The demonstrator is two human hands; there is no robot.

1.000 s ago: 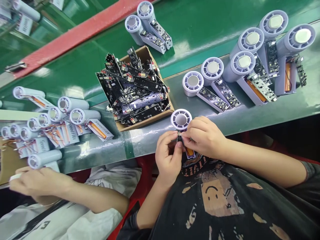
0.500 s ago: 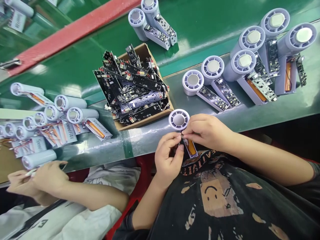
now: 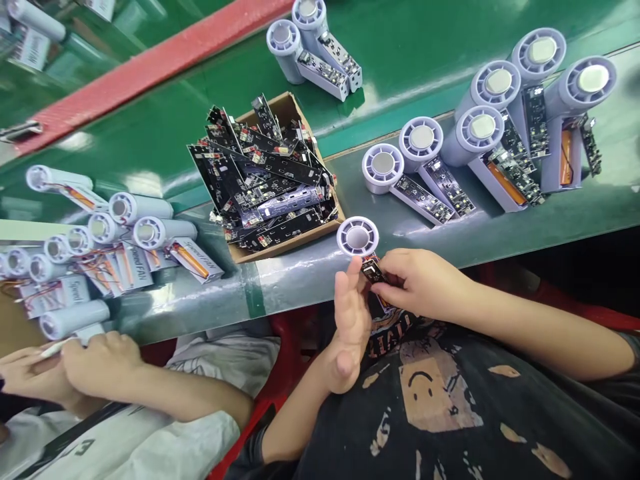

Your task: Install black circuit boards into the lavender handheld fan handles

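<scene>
A lavender fan unit (image 3: 357, 237) stands at the table's near edge, its round end up and its handle slanting down toward me. My right hand (image 3: 417, 280) pinches a small black circuit board (image 3: 373, 270) over that handle. Beside the handle, on its left, my left hand (image 3: 350, 327) is upright with its fingers stretched out and its thumb apart. Part of the handle is hidden behind both hands.
A cardboard box (image 3: 287, 247) heaped with black circuit boards stands left of the fan unit. Several fan units (image 3: 480, 130) stand at right, two more at the back. At far left, a co-worker's hands (image 3: 100, 367) work near other fan units (image 3: 150, 230).
My left hand has let go at the handle and opened. My right hand has moved slightly down and now holds the board over the handle. The co-worker's hands have shifted left.
</scene>
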